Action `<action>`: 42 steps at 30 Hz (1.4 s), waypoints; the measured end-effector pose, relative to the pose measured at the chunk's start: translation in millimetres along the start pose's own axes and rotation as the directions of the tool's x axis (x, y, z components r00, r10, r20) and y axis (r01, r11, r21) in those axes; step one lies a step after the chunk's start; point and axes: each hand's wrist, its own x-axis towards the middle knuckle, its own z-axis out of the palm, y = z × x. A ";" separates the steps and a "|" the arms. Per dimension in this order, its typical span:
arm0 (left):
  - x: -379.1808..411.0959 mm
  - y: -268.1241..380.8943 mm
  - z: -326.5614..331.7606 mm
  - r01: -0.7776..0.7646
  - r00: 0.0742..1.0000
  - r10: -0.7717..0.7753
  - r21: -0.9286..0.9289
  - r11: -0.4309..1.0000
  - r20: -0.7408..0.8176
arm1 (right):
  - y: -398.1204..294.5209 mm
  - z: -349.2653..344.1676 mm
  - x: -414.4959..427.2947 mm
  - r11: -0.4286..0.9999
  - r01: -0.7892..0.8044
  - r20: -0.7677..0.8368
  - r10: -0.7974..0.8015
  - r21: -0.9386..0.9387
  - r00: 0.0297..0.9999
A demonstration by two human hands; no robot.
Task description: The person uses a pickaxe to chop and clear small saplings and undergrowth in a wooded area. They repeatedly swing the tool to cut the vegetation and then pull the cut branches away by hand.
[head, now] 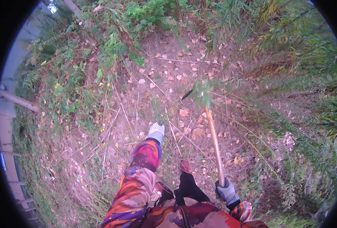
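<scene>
My right hand point(227, 190), in a grey and white work glove, grips the lower end of a long wooden handle point(214, 142). The tool's dark curved blade point(187, 94) shows at the far end, pointing left; green leaves point(203, 94) cover the joint of blade and handle, so its exact kind is unclear. My left hand point(156, 131), in a light glove, is stretched forward over the ground, left of the handle. Thin green stems point(157, 109) rise just beyond its fingers; whether they are held cannot be told, as the fingers are hidden.
Tall leafy plants point(296, 57) lean in from the right. Low green weeds point(68, 99) grow on the left. Dry leaves point(184, 113) and thin sticks point(177, 60) litter the soil. A tree trunk point(19, 100) stands at the far left. My shoe point(185, 166) is on the ground below.
</scene>
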 end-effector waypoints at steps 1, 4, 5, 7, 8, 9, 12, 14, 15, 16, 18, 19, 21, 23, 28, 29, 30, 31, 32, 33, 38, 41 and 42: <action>-0.6 1.6 -3.3 0.009 0.999 -0.009 0.010 1.000 0.052 | 2.8 -3.1 -3.6 0.999 0.002 -0.044 -0.003 -0.041 0.999; -6.1 2.2 6.3 0.043 0.997 -0.046 0.050 0.998 0.069 | -5.7 -8.0 -9.6 0.977 0.071 -0.055 -0.084 -0.199 0.995; -6.2 3.9 11.2 0.063 0.994 -0.069 0.079 0.995 0.079 | -17.1 -6.8 -2.6 0.940 0.068 -0.077 -0.099 -0.335 0.992; 1.9 0.3 26.1 0.038 0.999 -0.040 0.064 0.997 0.030 | -38.9 -2.1 18.6 0.806 0.054 -0.074 -0.121 -0.589 0.990; 3.2 3.0 32.7 0.019 1.000 -0.020 0.055 0.998 0.013 | -9.9 -9.7 56.3 0.663 0.114 -0.095 -0.271 -0.740 0.958; -1.0 2.5 30.8 0.009 0.995 -0.006 0.033 0.999 -0.103 | -17.7 -2.8 71.9 0.599 0.167 -0.080 -0.363 -0.783 0.928; 11.1 -7.8 8.8 -0.145 0.987 0.141 0.048 0.988 0.079 | -20.4 -1.8 87.1 0.479 0.015 -0.173 -0.346 -0.878 0.922; 4.5 -8.1 6.9 -0.040 0.999 0.043 0.108 0.993 -0.023 | -5.8 -10.8 52.9 0.476 -0.141 -0.266 -0.208 -0.868 0.941; 4.4 -15.1 11.7 0.016 0.996 -0.008 0.089 0.996 -0.089 | 33.8 -26.2 33.1 0.623 -0.168 -0.304 -0.118 -0.764 0.945; -1.8 -35.4 12.4 0.000 1.000 0.002 0.120 0.993 -0.018 | 52.5 -35.6 4.0 0.586 -0.186 -0.323 -0.137 -0.789 0.936; -31.4 -52.1 -3.1 -0.007 0.994 -0.019 0.227 0.974 0.109 | 62.8 -38.7 -46.4 0.831 -0.203 -0.376 -0.008 -0.518 0.927; -23.9 -120.9 41.0 -0.162 0.935 0.215 0.200 0.966 -0.281 | 73.6 -45.5 -50.6 0.926 -0.037 -0.284 -0.077 -0.377 0.956; -33.0 -130.8 17.9 0.166 0.968 -0.219 0.343 0.925 0.121 | 76.0 -47.6 -28.6 0.921 -0.103 -0.278 -0.006 -0.376 0.961; -41.7 -142.9 6.1 0.224 0.972 -0.234 0.259 0.940 0.010 | 37.6 -23.8 5.3 0.955 -0.064 -0.202 0.004 -0.291 0.979; -25.3 -139.3 -33.8 0.196 0.981 -0.190 0.259 0.946 -0.048 | -18.9 51.4 162.6 0.796 0.201 0.091 -0.182 -0.571 0.979; -20.5 -145.4 -44.1 0.198 0.980 -0.184 0.281 0.939 -0.074 | -47.4 80.4 181.7 0.727 0.220 0.118 -0.189 -0.650 0.975; -16.1 -147.4 -57.5 0.192 0.980 -0.168 0.309 0.931 -0.105 | -55.9 98.5 216.0 0.668 0.306 0.182 -0.251 -0.678 0.951; -10.4 -145.9 -70.5 0.182 0.981 -0.151 0.323 0.929 -0.119 | -62.8 115.2 249.2 0.605 0.383 0.236 -0.311 -0.698 0.921; -10.3 -148.6 -86.4 0.190 0.979 -0.150 0.337 0.922 -0.140 | -88.5 139.2 262.9 0.505 0.403 0.284 -0.297 -0.764 0.912; -6.9 -150.9 -95.4 0.190 0.977 -0.144 0.346 0.919 -0.154 | -115.9 163.3 272.6 0.392 0.415 0.324 -0.279 -0.821 0.904; 6.5 -162.3 -105.5 0.216 0.968 -0.155 0.338 0.916 -0.199 | -158.3 191.2 320.2 -0.050 0.428 0.416 -0.361 -0.903 0.835; 3.1 -215.4 -78.9 0.235 0.966 -0.166 0.417 0.878 -0.196 | -97.4 119.7 309.4 -0.038 0.465 0.430 -0.453 -0.884 0.781; -7.6 -221.5 -76.0 0.259 0.963 -0.199 0.412 0.874 -0.184 | -80.6 95.6 278.9 0.075 0.401 0.344 -0.387 -0.913 0.855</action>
